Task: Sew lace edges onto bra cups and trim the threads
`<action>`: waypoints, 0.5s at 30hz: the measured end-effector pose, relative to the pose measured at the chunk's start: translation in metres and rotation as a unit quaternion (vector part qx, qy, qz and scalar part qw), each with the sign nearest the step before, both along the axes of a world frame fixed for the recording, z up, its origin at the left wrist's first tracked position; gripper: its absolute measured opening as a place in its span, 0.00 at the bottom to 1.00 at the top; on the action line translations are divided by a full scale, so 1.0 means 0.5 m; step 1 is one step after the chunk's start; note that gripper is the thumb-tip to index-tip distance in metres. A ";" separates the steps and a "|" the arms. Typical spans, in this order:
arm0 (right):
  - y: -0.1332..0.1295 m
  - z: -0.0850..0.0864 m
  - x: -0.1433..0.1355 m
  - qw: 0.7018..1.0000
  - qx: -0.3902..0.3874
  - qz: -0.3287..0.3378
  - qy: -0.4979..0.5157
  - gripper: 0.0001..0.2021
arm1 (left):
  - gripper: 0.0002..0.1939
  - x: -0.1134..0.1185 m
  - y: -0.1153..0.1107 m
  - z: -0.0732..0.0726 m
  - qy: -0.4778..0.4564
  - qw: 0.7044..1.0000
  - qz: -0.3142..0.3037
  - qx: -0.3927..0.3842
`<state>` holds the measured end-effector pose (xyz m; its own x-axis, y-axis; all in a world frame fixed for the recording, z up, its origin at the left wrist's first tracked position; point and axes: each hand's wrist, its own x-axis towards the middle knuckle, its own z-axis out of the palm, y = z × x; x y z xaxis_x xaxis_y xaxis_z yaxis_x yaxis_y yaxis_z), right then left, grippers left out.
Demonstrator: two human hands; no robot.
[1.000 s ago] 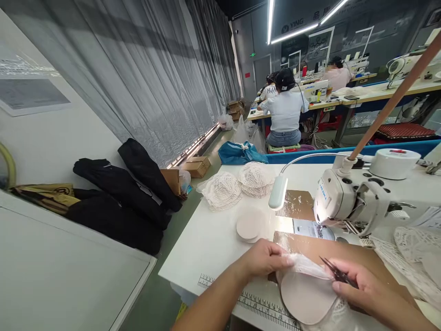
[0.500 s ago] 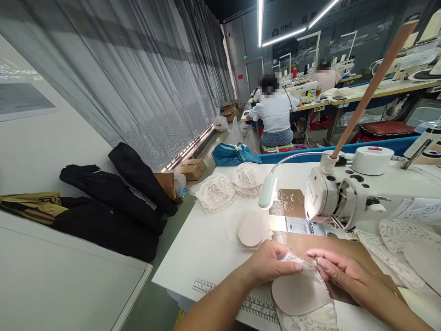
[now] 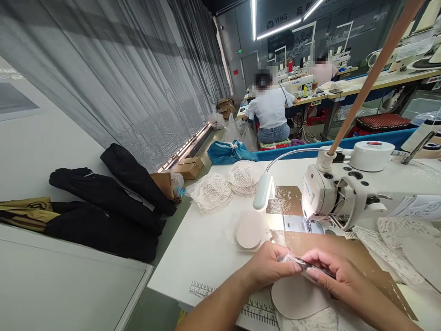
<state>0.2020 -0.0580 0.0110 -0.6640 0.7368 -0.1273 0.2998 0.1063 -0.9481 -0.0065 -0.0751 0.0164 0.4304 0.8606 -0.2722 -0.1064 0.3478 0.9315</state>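
A beige oval pad [image 3: 299, 299] with white lace trim lies at the near edge of the white sewing table [image 3: 206, 248]. My left hand [image 3: 272, 266] pinches the lace edge at the pad's top. Close against it, my right hand [image 3: 332, 276] grips small dark thread snips [image 3: 312, 265], whose tips sit at the lace between the two hands. More lace of the same piece shows below the pad [image 3: 310, 319].
A white sewing machine [image 3: 344, 193] with a gooseneck lamp [image 3: 262, 194] stands just beyond the hands, on brown card [image 3: 347, 250]. A stack of round pads [image 3: 248, 231] and two lace piles [image 3: 211, 193] lie to the left. Other people sit sewing at far tables.
Both hands have lifted the lace edge off the pad and drawn together. The snips, hidden half a second ago, now lie across the lace between the hands.
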 end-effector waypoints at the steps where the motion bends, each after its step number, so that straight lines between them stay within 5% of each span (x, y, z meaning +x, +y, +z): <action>1: 0.001 -0.001 -0.002 1.000 0.008 -0.004 -0.003 0.19 | 0.25 0.000 0.001 -0.001 0.000 1.000 0.000 -0.001; 5: 0.007 -0.017 0.005 0.999 0.005 -0.053 -0.002 0.20 | 0.24 -0.005 -0.003 0.005 0.030 0.999 -0.027 0.022; 7: 0.008 -0.029 0.016 0.994 -0.002 -0.108 0.012 0.21 | 0.21 -0.016 -0.008 0.025 0.130 0.987 -0.050 0.081; 10: 0.004 -0.044 0.027 0.980 0.066 -0.189 -0.008 0.21 | 0.17 -0.044 -0.005 0.071 0.333 0.918 -0.034 0.211; 12: -0.004 -0.047 0.020 0.973 0.157 -0.165 -0.042 0.19 | 0.15 -0.068 0.011 0.097 0.420 0.868 0.018 0.264; 15: -0.021 -0.033 -0.013 0.957 0.284 -0.027 -0.055 0.16 | 0.13 -0.103 0.055 0.104 0.486 0.831 0.093 0.255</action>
<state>0.1955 -0.0687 -0.0054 -0.6290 0.7402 0.2375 0.4139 0.5775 -0.7037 -0.0579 -0.0477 0.0685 0.0678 0.9977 0.0075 0.7742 -0.0573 0.6303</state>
